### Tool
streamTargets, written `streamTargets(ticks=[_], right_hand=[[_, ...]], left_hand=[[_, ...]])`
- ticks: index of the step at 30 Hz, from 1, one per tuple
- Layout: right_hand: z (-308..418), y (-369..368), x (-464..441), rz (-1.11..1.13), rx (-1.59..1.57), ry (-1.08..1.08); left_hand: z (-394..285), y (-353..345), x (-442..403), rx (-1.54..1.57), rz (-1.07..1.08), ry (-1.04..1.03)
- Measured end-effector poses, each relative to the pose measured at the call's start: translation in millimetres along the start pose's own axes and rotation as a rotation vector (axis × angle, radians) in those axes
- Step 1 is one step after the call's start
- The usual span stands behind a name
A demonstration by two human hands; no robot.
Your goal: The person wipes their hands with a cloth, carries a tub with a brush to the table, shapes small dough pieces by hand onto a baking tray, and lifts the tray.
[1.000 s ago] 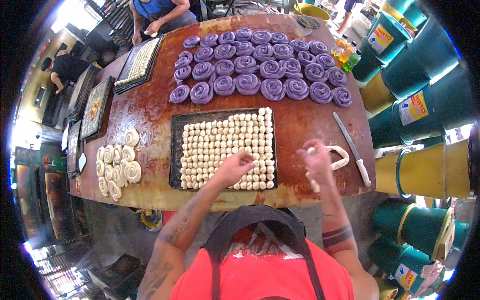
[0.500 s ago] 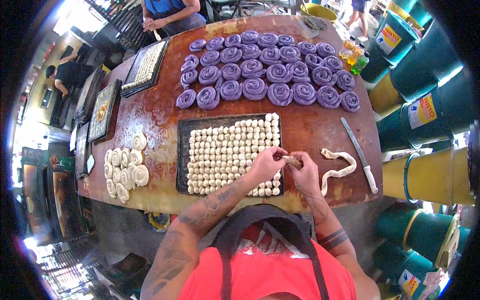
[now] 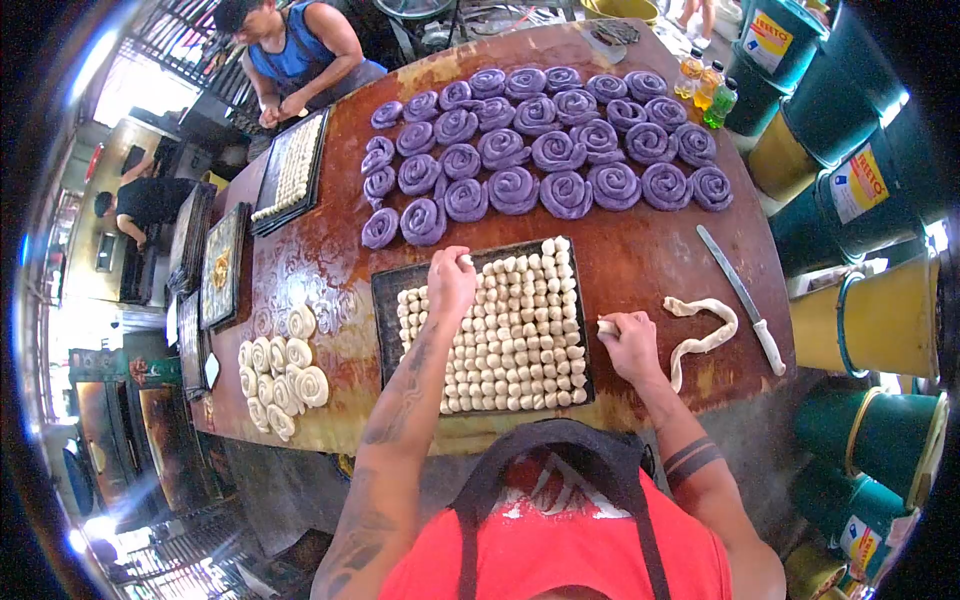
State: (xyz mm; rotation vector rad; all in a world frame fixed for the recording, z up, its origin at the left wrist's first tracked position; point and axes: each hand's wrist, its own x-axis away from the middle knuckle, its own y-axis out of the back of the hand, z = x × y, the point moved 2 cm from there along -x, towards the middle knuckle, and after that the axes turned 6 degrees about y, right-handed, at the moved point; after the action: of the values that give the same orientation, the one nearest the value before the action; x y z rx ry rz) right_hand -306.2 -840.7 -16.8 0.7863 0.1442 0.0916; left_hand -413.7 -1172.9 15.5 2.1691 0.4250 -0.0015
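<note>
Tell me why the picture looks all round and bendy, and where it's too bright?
In the head view, black corners and the bowed edges of the table suggest a very wide lens; also in the head view, the opening at upper left glares white, while the dough balls look fairly clear.

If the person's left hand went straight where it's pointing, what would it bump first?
Probably a purple dough swirl beyond the tray. The left hand might pass over, though; its height is unclear.
</note>
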Motion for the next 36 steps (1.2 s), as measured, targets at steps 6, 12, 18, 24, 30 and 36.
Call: streamTargets(ticks=[6, 12, 18, 24, 30, 36], right_hand=[[-4, 37, 3, 0.009, -1.453, -0.448], [29, 31, -1, -0.123, -0.389, -0.291], [40, -1, 10, -0.102, -0.842, -0.216], [79, 31, 4, -0.125, -0.409, -0.102], [70, 26, 4, 0.039, -0.399, -0.035], [34, 20, 17, 0.092, -0.058, 0.148]], left_hand=[[-11, -1, 13, -0.356, 0.078, -0.125], [-116, -8, 76, 0.365, 0.63, -0.08], [-178, 6, 120, 0.483, 0.587, -0.615], [-138, -11, 121, 0.594, 0.751, 0.065], [-101, -18, 108, 0.482, 1.017, 0.354], [14, 0, 15, 0.227, 0.082, 0.196]])
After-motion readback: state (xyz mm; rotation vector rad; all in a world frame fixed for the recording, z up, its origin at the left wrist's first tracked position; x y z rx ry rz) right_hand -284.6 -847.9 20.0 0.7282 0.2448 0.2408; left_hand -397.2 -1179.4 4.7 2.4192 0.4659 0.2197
